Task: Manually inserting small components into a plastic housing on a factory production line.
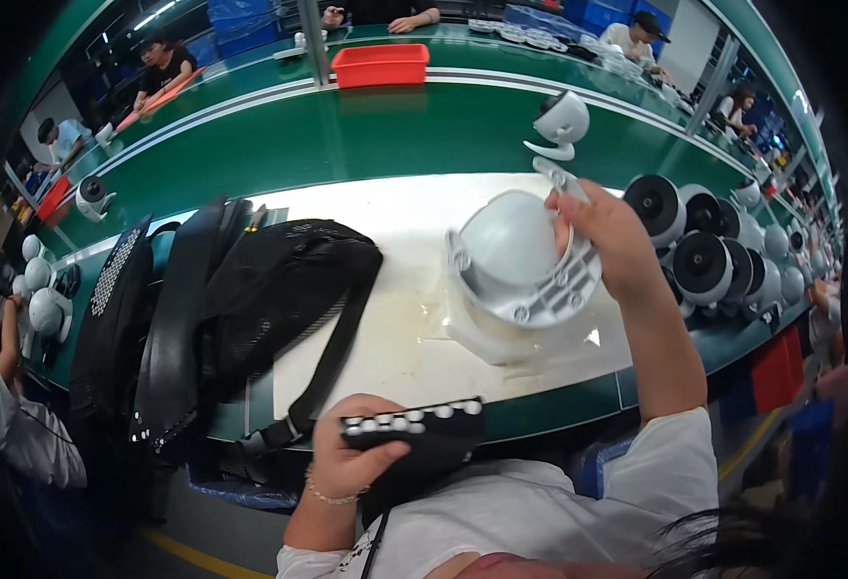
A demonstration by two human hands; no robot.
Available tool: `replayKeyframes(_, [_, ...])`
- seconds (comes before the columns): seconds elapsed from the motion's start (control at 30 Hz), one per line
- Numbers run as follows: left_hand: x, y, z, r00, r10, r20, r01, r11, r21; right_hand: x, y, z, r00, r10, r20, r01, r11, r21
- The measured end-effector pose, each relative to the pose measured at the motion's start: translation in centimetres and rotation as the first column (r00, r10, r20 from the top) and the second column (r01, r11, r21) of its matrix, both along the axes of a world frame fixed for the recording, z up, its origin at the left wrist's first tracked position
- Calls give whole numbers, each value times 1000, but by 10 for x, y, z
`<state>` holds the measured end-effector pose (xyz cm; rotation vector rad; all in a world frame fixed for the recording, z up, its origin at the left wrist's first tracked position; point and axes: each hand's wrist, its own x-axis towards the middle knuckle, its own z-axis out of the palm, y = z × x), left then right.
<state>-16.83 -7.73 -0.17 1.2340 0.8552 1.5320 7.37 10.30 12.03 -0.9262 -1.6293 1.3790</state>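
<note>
My right hand [609, 238] grips a round white plastic housing [520, 265] by its right rim, holding it tilted above the white mat [390, 289]. The housing shows a smooth dome and a grey ring with screw posts. My left hand [347, 454] sits near my body below the bench edge, closed on a black strip [414, 425] carrying a row of small white caps.
A black mesh bag with straps [240, 309] lies on the left of the mat. Several white round units with black fronts [699, 246] crowd the right. On the green belt stand one white unit [559, 124] and a red tray [380, 65]. Other people work around the line.
</note>
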Motion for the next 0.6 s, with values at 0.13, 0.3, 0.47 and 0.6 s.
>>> replayKeyframes(0.13, [36, 15, 10, 989, -126, -71, 126, 992, 1, 20, -20, -28, 996, -22, 87, 27, 998, -48])
replayKeyframes(0.3, [56, 23, 1, 995, -82, -50, 82, 997, 6, 40, -29, -49, 996, 84, -15, -83, 996, 19])
replayKeyframes(0.47, [70, 25, -1, 994, -69, 81, 73, 996, -44, 46, -40, -56, 994, -109, 18, 104, 979, 174])
replayKeyframes(0.6, [72, 26, -1, 1000, -6, 22, 6, 1000, 21, 60, -67, -64, 931, -363, -28, 305, 734, 607])
